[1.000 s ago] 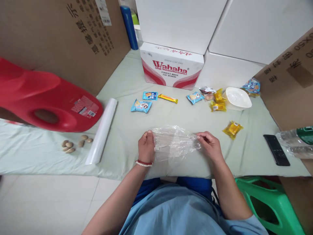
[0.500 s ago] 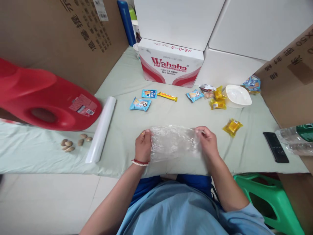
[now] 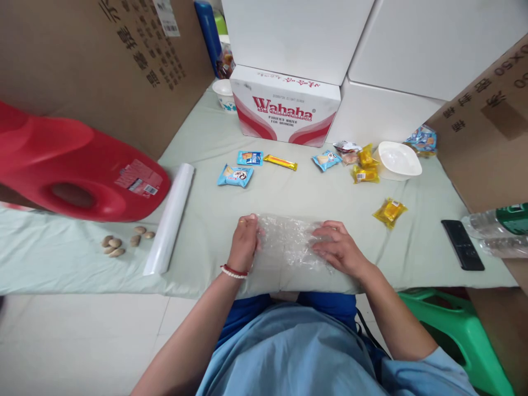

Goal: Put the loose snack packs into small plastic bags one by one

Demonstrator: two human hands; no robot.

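Centrally placed: sheet of clear plastic film (image 3: 289, 245), crumpled and heavily wrinkled, glinting white along the creases, lying flat on the pale green desk (image 3: 214, 209) near its front edge, just ahead of the torso. Transparent enough to show the desk cloth through it; edges irregular, hard to trace.

Left hand (image 3: 244, 243) at the film's left border, fingers curled and closed, pinching the edge; beaded bracelet on the wrist. Right hand (image 3: 338, 250) palm-down on the film's right part, fingers extended and spread, pressing flat, gripping nothing.

Farther out, left: white roll of film (image 3: 170, 218) lying lengthwise, well apart from the sheet; small cluster of nuts (image 3: 124, 243) beyond it; large red plastic jug (image 3: 74, 165) on its side.

Farther back: blue snack packets (image 3: 235, 175), a yellow bar (image 3: 280, 162), more blue and yellow packets beside a white bowl (image 3: 396, 160); a single yellow packet (image 3: 389, 212) right of the sheet. Wahaha carton (image 3: 284, 113) at the rear. Black remote (image 3: 462, 245) and a water bottle (image 3: 495, 223) at far right.
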